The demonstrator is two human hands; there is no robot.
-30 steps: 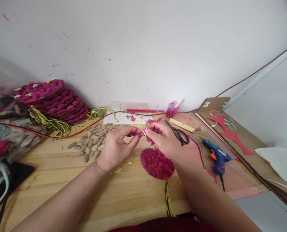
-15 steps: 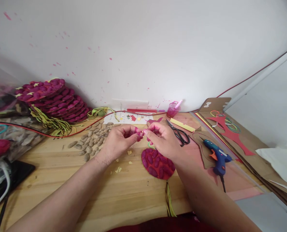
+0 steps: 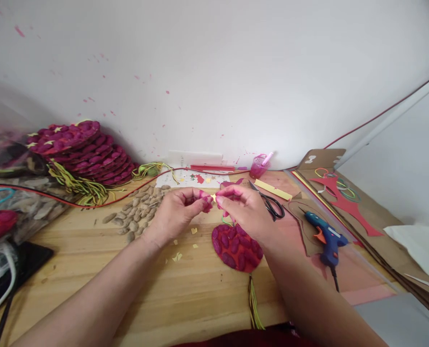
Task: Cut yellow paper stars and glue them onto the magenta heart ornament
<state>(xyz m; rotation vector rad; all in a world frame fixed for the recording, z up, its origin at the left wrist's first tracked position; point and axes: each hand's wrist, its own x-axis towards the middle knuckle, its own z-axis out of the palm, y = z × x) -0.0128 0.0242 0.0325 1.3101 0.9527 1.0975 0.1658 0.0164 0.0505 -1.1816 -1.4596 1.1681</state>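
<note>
Star (image 3: 214,197) pinched between my left hand (image 3: 178,210) and right hand (image 3: 245,209).
Paper (image 3: 171,180) behind them is marked too faintly for me to read.

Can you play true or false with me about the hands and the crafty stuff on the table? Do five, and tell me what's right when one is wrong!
1. The left hand and the right hand both pinch one small yellow piece. True.
2. The right hand is holding the scissors. False: the scissors lie just beyond that hand.
3. The glue gun is blue with an orange trigger. True.
4. The loose peanuts are painted purple. False: the loose peanuts are plain light brown.
5. A tassel lies at the near side of the round red and purple piece. True.
</note>
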